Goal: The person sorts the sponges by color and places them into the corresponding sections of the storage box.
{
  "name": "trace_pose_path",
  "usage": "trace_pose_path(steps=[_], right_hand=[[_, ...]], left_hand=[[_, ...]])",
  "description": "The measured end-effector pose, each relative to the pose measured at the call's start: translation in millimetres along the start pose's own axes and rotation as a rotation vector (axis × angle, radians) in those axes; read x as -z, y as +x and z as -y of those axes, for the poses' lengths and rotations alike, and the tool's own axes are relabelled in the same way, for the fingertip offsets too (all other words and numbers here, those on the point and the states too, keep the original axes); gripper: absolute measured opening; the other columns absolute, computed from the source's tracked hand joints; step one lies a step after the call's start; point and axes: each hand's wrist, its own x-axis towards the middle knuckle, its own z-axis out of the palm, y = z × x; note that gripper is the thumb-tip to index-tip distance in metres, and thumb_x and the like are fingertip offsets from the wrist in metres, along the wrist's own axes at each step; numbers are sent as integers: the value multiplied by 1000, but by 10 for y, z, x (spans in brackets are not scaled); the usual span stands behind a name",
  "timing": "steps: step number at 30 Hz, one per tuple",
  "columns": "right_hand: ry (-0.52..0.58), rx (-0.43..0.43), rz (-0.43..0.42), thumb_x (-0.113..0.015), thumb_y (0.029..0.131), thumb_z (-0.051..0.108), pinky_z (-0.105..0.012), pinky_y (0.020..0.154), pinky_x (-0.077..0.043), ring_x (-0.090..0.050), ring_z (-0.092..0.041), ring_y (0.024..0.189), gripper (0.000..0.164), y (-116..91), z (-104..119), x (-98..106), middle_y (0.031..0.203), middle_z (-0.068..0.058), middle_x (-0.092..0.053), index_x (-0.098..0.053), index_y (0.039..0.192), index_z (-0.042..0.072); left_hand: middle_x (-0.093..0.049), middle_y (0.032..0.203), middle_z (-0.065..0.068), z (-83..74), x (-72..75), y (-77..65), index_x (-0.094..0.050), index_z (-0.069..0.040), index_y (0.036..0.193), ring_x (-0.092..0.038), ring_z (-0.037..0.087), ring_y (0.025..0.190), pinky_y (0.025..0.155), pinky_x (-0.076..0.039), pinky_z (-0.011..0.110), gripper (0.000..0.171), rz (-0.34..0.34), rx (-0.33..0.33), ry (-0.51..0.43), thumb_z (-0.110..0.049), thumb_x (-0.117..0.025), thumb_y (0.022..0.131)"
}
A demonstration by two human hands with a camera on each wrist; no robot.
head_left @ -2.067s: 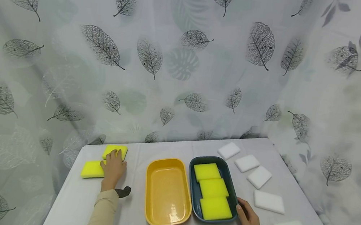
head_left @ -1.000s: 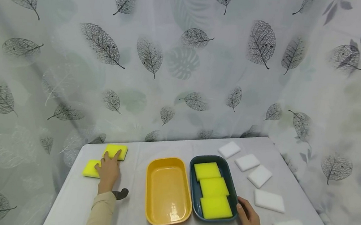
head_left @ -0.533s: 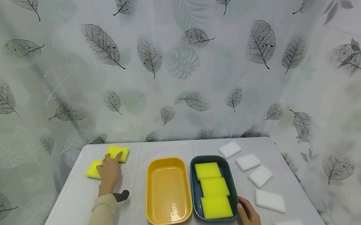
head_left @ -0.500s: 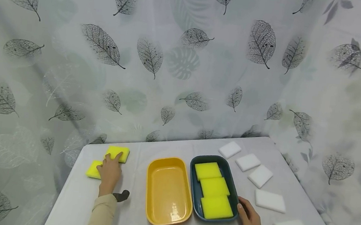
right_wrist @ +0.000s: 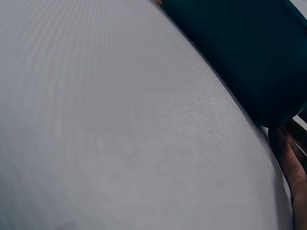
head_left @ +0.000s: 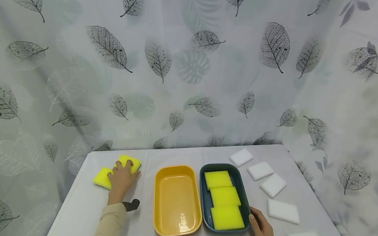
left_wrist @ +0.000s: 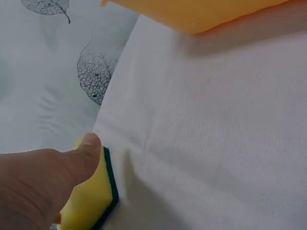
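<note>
My left hand [head_left: 122, 180] bends its fingers over two yellow sponges at the far left of the table. Its thumb lies along the right side of the far sponge [head_left: 134, 166]; the other fingers reach over onto the near sponge [head_left: 101, 178]. In the left wrist view the thumb overlaps a sponge [left_wrist: 91, 199] with a dark green scouring face underneath. My right hand [head_left: 264, 235] touches the right front corner of the dark blue tray [head_left: 206, 222] with thumb and fingers. Three yellow sponges [head_left: 226, 196] lie in a row in that tray.
An orange-yellow tray [head_left: 176, 196] stands left of the dark blue one, with nothing in it. Several white sponge blocks [head_left: 283, 211] lie spread along the right side of the table [head_left: 158, 155]. A leaf-patterned curtain [head_left: 193, 69] hangs behind.
My left hand and the two sponges under it have shifted right and slightly toward me. Both sponges have turned, and the thumb now shows at the far one's right side. The right hand has stayed put.
</note>
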Motion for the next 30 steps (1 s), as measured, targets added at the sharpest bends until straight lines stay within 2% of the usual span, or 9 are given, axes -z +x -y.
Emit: trace_pose_path(steps=[2,3,7,8,10,12,15,23,30], right_hand=[[-6,-1,-1,-41,109,56,-9,99,-46,-57,-26,137,64,-1,-7,-5,151,-16,-59,-53,150,8],[-4,-5,1,-41,109,56,-8,99,-45,-57,-24,137,64,0,-9,-7,151,-16,-59,-53,150,9],[-1,-9,-3,-41,108,57,-4,97,-42,-54,3,125,64,10,-20,-11,151,-15,-59,-54,150,10],[0,-10,-4,-42,108,57,-4,97,-42,-53,5,124,64,10,-19,-12,151,-15,-59,-54,150,10],[2,-11,-3,-41,108,58,-4,96,-42,-56,-2,127,65,9,-13,-12,151,-15,-59,-54,149,9],[10,-17,4,-41,108,58,-3,96,-42,-58,-17,135,66,5,0,-10,152,-16,-58,-53,150,8],[22,-28,15,-40,108,59,-2,95,-39,-52,-34,143,68,6,17,-9,153,-17,-56,-51,151,8],[14,-26,11,-40,108,58,-3,96,-40,-52,-34,142,66,-5,8,-7,152,-16,-57,-52,151,8],[5,-16,5,-40,109,56,-8,99,-45,-54,-34,141,65,-1,-7,-2,151,-17,-58,-52,151,7]], left_hand=[[-43,125,35,-38,-22,-7,-54,-5,125,-53,59,109,93,-36,74,53,-4,7,-4,-48,-67,98],[-42,125,35,-62,-25,-15,-53,-4,123,-53,59,107,92,-36,74,53,-5,11,-5,-50,-66,98],[-41,128,37,-150,-29,-33,-52,0,124,-53,60,106,93,-35,75,61,-22,24,8,-55,-63,99],[-41,129,38,-167,-33,-34,-52,1,125,-53,60,105,93,-35,75,63,-30,25,13,-55,-63,98],[-42,130,39,-198,-46,-38,-52,3,126,-53,61,105,93,-36,74,66,-46,30,29,-55,-64,98],[-43,129,39,-218,-72,-39,-53,5,125,-54,60,104,93,-37,73,68,-64,39,42,-55,-65,97],[-44,127,39,-231,-120,-32,-55,6,122,-55,60,104,93,-38,72,67,-86,49,53,-53,-67,95],[-48,120,37,-280,-142,-48,-57,12,117,-59,58,100,90,-41,68,62,-143,56,50,-43,-72,92],[-46,122,38,-326,-123,-85,-53,12,117,-56,58,96,87,-41,67,50,-170,60,-35,-27,-67,90]])
